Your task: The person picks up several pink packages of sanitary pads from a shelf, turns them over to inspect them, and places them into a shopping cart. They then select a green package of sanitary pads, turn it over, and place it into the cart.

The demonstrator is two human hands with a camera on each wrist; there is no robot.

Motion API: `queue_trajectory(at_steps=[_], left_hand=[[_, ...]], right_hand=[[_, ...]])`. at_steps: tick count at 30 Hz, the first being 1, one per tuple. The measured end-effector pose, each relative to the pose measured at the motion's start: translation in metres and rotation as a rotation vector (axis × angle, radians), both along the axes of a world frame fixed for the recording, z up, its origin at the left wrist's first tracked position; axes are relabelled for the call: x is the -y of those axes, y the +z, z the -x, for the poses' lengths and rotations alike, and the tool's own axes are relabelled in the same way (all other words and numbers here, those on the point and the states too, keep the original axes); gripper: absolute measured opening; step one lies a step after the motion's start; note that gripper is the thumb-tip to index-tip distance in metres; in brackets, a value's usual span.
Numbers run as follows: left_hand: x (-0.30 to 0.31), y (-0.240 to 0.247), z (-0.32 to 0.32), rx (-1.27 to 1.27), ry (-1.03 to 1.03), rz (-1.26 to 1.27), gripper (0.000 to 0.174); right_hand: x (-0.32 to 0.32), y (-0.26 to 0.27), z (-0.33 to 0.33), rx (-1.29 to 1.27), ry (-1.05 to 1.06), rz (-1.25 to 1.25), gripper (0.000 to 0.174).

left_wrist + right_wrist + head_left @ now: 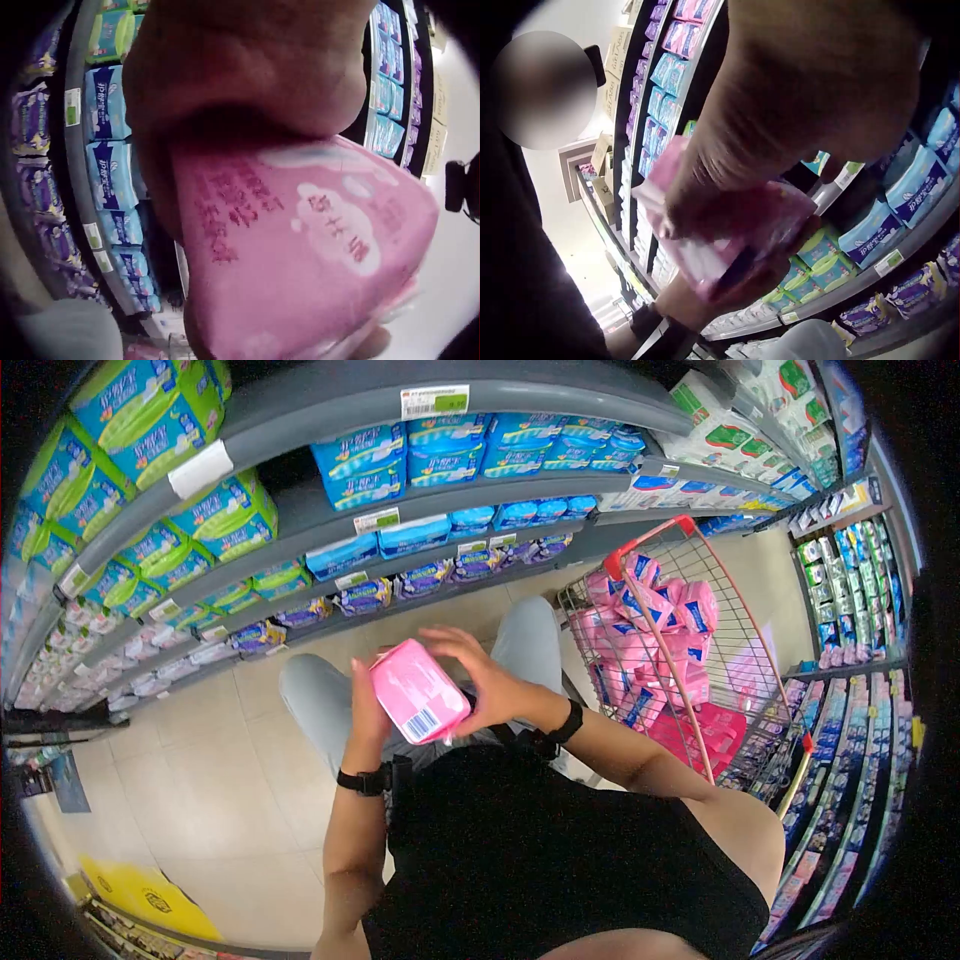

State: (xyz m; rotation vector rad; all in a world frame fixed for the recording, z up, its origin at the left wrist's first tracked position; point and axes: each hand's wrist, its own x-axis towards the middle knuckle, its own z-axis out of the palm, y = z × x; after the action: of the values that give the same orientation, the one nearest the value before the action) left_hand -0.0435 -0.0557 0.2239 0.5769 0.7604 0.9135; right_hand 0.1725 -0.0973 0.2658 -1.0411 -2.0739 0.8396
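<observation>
between the person's pale grey trouser knees (530,638), seen from the head view, a soft pink plastic-wrapped pack (418,688) is held up off the floor, its printed barcode (421,724) at six o'clock on the pack. at nine o'clock the left hand (368,710) grips it, and the right wrist view shows that hand coming under the pack from below. at three o'clock the right hand (495,685) is bent around the other side in a wide, loose curve, thumb on the wrapper and some fingers spread away from it. the step in hand appears to be turning or checking the pack; whether the wrapper is being worked at, i cannot tell. past the right forearm, between two and three o'clock from the pack, stands a red-trimmed wire shopping cart (613,566) with a heap of similar pink packs (697,605) inside. at twelve o'clock, grey shelves (560,400) carry rows of blue plastic packs (450,450). the next move would seem to call for one secure hold, probably the left, freeing the right, with a light squeeze so the soft sides do not crumple.
</observation>
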Motion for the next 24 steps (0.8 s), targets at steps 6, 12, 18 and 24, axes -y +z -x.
queue_trajectory(at_steps=[6, 12, 18, 24], left_hand=[[-0.001, 0.002, -0.006, -0.043, -0.256, -0.296, 0.104], [0.005, 0.022, -0.019, -0.113, -0.162, -0.478, 0.110], [0.014, 0.047, -0.024, -0.064, -0.209, -0.556, 0.124], [0.022, 0.056, -0.029, -0.123, -0.128, -0.622, 0.131]], right_hand=[[0.019, -0.018, 0.019, -0.206, -0.013, 0.172, 0.148], [0.018, -0.025, 0.016, -0.173, -0.104, 0.076, 0.142], [0.016, -0.021, 0.009, -0.236, -0.173, 0.077, 0.149], [0.021, -0.015, 0.005, -0.304, -0.090, 0.148, 0.154]])
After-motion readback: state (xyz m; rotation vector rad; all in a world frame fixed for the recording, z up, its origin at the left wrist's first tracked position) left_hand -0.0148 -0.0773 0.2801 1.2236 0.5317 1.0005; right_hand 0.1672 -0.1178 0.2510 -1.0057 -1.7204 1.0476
